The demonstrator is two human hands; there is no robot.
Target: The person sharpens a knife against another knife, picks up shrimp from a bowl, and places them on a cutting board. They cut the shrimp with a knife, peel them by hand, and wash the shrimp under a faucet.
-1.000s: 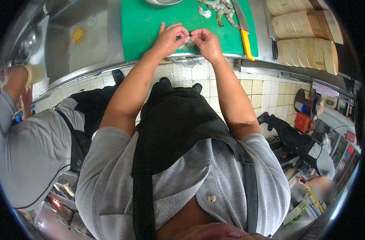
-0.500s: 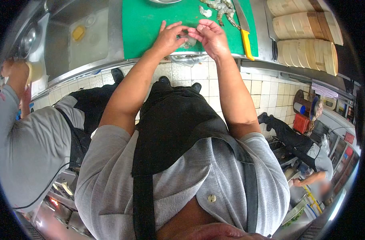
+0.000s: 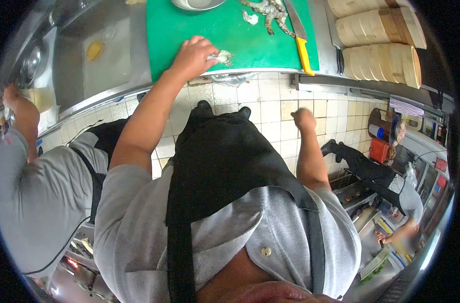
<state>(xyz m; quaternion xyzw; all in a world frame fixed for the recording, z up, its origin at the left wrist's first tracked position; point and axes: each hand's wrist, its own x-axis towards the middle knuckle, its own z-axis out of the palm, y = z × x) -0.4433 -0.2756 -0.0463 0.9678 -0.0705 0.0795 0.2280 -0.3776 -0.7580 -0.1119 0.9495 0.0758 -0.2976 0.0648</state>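
Note:
My left hand (image 3: 193,55) rests on the near edge of the green cutting board (image 3: 189,30) and pinches a pale peeled shrimp (image 3: 221,56). My right hand (image 3: 304,119) hangs low beside my black apron, away from the counter, with its fingers curled shut; whether anything is in it is not visible. Several unpeeled shrimp (image 3: 266,10) lie at the far side of the board. A knife with a yellow handle (image 3: 304,55) lies along the board's right edge.
A steel bowl (image 3: 197,4) stands at the board's far edge. A steel sink (image 3: 96,55) with a yellow sponge is at the left. Stacked bamboo steamers (image 3: 379,45) stand at the right. One person in grey works at my left (image 3: 33,187); another bends at the right (image 3: 391,187).
My right hand left the shrimp and dropped from the board down to my side. My left hand stayed on the board with the shrimp and shifted slightly left.

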